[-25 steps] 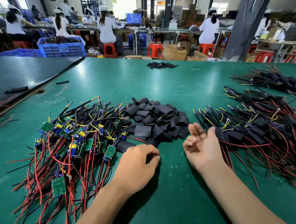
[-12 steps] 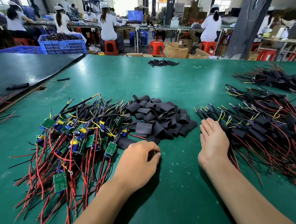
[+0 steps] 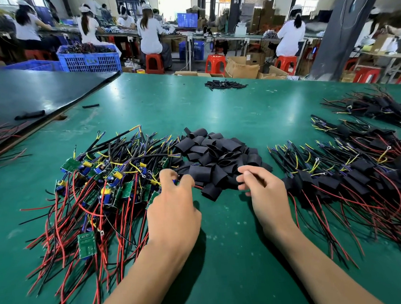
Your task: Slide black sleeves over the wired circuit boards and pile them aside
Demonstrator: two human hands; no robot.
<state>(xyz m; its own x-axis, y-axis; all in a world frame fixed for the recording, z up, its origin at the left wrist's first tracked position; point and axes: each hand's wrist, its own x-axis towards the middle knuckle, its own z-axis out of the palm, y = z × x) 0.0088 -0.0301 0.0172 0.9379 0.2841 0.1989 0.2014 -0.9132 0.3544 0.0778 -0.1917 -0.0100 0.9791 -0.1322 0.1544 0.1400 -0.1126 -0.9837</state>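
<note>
R hand [image 3: 264, 190] had swung left from done pile [image 3: 359, 178] to sleeves [image 3: 218, 155], mid-table; fingers curled, grip unclear. L hand [image 3: 174, 206] had reached fwd, pinching at boards [image 3: 108, 187], left. Risk: tangled wires could drag extras out.

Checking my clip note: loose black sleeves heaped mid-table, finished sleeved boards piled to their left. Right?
No. The head view shows the finished sleeved boards piled to the right of the loose black sleeves; bare boards lie on their left.
</note>
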